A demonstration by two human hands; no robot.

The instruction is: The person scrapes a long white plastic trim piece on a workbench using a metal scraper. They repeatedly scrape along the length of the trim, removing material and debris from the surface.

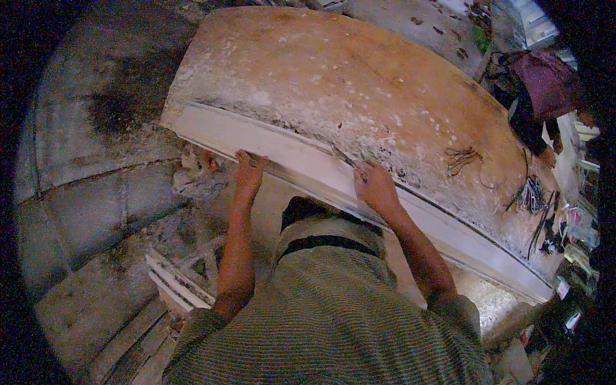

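A long white moulding-like strip (276,144) lies slantwise along the near edge of a worn orange-brown table (308,70). Dark grooves run along its length. My left hand (249,172) is closed over the strip's near edge, left of my body; a dark patch by its fingertips is too blurred to make out. Closed round a thin, pointed metal tool (341,155) is my right hand (374,186), just above the strip. The tool's tip points away and to the left, close to the strip's far edge. Its handle is hidden in my fingers, and its exact kind cannot be told.
White dust and crumbs cover the tabletop beyond the strip. Loose wires (531,192) and cords lie at its right end. Another person in a maroon top (545,83) is at the far right. White-edged pieces (176,282) stand low at my left.
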